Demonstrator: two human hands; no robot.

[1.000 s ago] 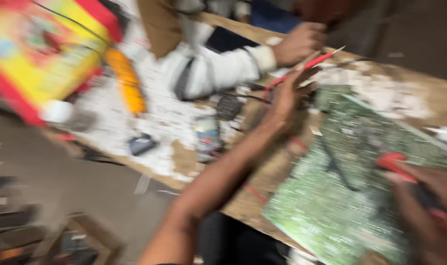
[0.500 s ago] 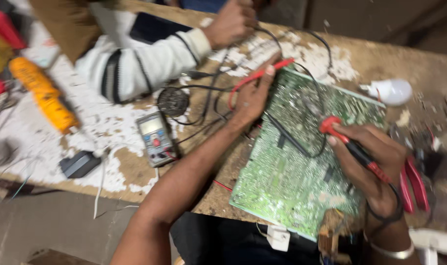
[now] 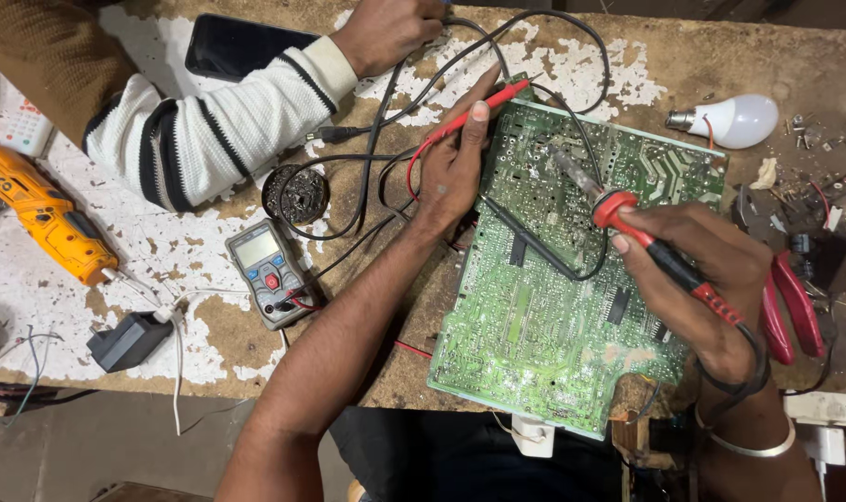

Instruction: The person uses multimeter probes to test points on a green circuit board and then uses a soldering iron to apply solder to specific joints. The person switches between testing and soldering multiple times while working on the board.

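We held a red multimeter probe in our left hand, fingers pinched along its shaft, tip pointing to 2 o'clock at the top-left corner of the green circuit board. Our right hand was closed around a red-and-black soldering iron, its metal tip aimed to 10 o'clock and resting on the board's upper middle. The board lay solder side up on the worn wooden bench, between our two hands, touching both.

At 9 o'clock from the left hand sat a grey multimeter with a pale screen and a red button, black leads running from it. Further left lay an orange rotary tool carrying a dark label, and a black plug adapter at 8 o'clock.

A white bulb lay at 1 o'clock from the right hand; red-handled pliers sat just beside it at 3 o'clock. Another person's hand, in a white striped sleeve, rested at 11 o'clock near a black phone.
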